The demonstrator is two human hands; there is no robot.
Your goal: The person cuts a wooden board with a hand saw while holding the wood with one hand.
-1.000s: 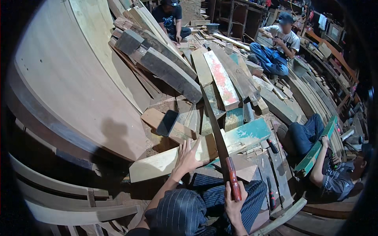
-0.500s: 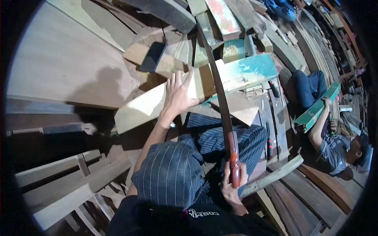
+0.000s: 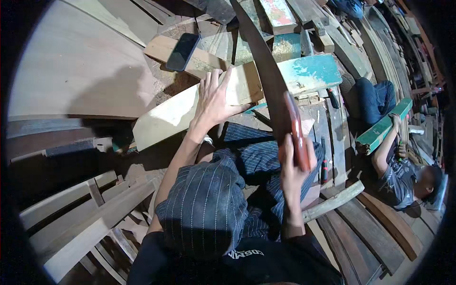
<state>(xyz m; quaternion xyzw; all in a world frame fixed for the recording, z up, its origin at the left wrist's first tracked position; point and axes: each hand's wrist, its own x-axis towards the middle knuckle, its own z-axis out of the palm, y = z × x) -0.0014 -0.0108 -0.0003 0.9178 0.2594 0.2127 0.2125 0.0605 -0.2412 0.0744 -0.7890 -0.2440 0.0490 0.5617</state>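
Observation:
A thick wooden beam (image 3: 164,118) lies slantwise before me, pale on the left, with worn turquoise paint at its right end. My left hand (image 3: 212,105) grips it near the middle, fingers over the top and thumb stretched along the near side. In my right hand (image 3: 295,166) is the red-brown handle of a handsaw (image 3: 268,66), with the fingers closed round it. The saw's long dark blade points away from me and crosses over the beam to the right of my left hand. The blade covers the spot where it meets the wood.
Beyond the beam, a phone (image 3: 183,51) rests on a plank. A large flat board (image 3: 71,66) fills the left. A screwdriver (image 3: 324,164) and another dark-handled tool (image 3: 333,99) lie on the right. Farther right, a co-worker (image 3: 403,175) holds a green beam (image 3: 385,127).
My right hand has moved forward and slightly right, pushing the saw farther across the beam. My left hand stays on the wood. The view has shifted a little.

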